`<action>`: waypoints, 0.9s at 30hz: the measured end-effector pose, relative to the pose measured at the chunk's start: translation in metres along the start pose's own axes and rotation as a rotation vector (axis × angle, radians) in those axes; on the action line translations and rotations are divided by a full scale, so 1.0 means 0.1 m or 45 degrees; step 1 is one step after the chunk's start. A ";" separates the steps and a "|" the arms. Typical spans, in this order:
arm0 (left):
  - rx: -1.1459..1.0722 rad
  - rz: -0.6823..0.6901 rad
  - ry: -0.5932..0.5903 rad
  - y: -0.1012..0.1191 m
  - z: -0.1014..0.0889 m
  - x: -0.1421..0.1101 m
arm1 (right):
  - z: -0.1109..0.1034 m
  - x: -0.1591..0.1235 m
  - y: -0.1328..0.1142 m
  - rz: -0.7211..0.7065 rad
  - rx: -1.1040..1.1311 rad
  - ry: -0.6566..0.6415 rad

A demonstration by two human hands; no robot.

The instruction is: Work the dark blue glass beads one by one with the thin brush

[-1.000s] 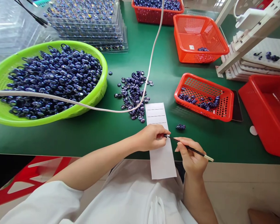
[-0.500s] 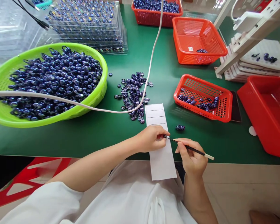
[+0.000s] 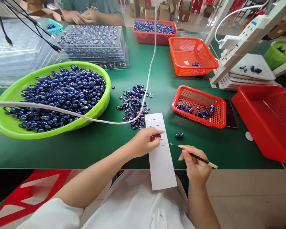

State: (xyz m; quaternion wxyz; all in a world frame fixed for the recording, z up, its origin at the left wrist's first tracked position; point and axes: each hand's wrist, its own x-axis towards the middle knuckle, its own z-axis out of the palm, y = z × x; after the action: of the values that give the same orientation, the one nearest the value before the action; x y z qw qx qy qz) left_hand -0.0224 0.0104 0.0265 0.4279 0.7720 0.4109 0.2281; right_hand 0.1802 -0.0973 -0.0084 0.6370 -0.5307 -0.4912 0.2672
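My left hand (image 3: 146,141) pinches a small dark bead (image 3: 159,135) over the white strip (image 3: 160,149). My right hand (image 3: 195,165), just right of the strip, is closed on a thin brush (image 3: 193,155), its tip in the air. One bead cluster (image 3: 179,135) lies right of the strip. The pile (image 3: 133,105) above the strip and the full green basket (image 3: 4,122) to its left look untouched, so I judge most work is left.

Bright, even light falls from above and from the open back of the room. Shadows on the green table (image 3: 105,143) are soft and short. Beads (image 3: 62,92) glint with small highlights. Straight lines bow toward the edges; the far background is slightly blurred.
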 end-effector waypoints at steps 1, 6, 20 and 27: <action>0.133 0.004 0.089 -0.02 -0.09 -0.01 | -0.01 0.01 -0.01 0.014 0.008 0.048; 0.875 -0.131 0.408 -0.15 -0.40 -0.03 | -0.04 0.07 0.01 0.092 0.026 0.381; 0.597 0.272 -0.062 0.06 0.55 0.53 | -0.03 0.10 0.09 0.050 0.079 0.563; 0.626 0.339 -0.030 0.09 0.55 0.54 | -0.01 0.10 0.07 0.036 0.046 0.542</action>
State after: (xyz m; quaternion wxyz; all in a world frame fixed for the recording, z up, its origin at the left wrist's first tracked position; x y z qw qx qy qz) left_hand 0.0499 0.0264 0.0050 0.1987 0.9025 0.3437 0.1669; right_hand 0.1860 -0.0865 -0.0114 0.7321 -0.5704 -0.3330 0.1667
